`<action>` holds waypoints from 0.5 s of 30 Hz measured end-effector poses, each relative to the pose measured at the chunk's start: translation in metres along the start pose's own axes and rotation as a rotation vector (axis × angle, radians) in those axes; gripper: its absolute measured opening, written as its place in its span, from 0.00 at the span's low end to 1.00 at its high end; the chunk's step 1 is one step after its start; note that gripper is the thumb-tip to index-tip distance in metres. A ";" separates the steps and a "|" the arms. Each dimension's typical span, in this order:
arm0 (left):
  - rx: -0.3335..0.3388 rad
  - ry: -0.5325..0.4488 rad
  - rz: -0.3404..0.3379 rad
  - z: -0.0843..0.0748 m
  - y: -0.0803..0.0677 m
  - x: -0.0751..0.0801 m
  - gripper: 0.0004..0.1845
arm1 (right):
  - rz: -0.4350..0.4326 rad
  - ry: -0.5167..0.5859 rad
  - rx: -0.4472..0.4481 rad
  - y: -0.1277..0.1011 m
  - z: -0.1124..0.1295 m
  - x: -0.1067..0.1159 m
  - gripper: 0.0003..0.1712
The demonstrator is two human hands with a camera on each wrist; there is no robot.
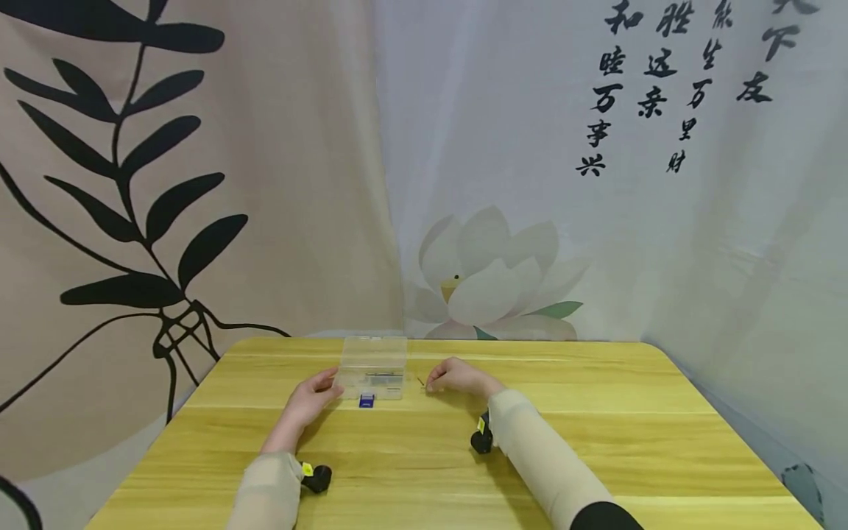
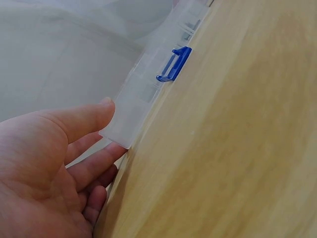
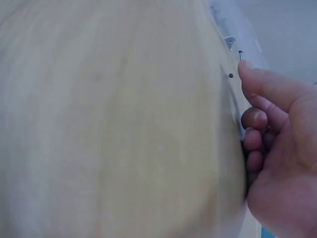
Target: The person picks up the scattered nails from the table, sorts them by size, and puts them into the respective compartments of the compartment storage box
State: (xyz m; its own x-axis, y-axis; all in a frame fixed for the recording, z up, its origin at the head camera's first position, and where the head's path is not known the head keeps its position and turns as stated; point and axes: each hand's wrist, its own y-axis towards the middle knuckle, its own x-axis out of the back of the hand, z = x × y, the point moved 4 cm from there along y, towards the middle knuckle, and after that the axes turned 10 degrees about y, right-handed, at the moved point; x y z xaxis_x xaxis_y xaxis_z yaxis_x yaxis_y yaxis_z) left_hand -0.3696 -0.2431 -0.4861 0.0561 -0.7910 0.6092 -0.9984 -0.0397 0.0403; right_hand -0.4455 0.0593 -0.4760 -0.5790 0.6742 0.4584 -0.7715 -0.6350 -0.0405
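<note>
My left hand (image 1: 313, 401) grips the left end of a clear plastic compartment box (image 2: 119, 116), its thumb on the wall and its fingers at the lower corner. The box's lid (image 1: 375, 352) stands raised at the back, and a blue latch (image 2: 174, 64) hangs at the front. To the right of the box, my right hand (image 1: 461, 377) pinches a thin, nail-like metal piece (image 3: 240, 54) between thumb and fingers. Its head sticks out past the thumb tip; the rest is hidden. Close by on the table shows a small dark round head (image 3: 231, 76).
Thin dark metal pieces (image 1: 384, 375) lie inside the box. The box stands near the far edge of the wooden table (image 1: 411, 471). Behind it hangs a printed cloth (image 1: 318, 184) with leaves, a flower and writing.
</note>
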 end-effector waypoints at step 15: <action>-0.007 -0.007 -0.008 0.001 -0.001 0.002 0.29 | 0.073 0.095 0.004 0.005 0.015 0.016 0.10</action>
State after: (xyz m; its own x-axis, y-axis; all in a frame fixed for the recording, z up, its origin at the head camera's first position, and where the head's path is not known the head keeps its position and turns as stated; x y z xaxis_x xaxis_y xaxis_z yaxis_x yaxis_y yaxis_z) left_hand -0.3688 -0.2452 -0.4861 0.0639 -0.7950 0.6032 -0.9978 -0.0417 0.0508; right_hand -0.4544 0.0610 -0.4557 -0.6561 0.6590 0.3679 -0.7255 -0.6850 -0.0668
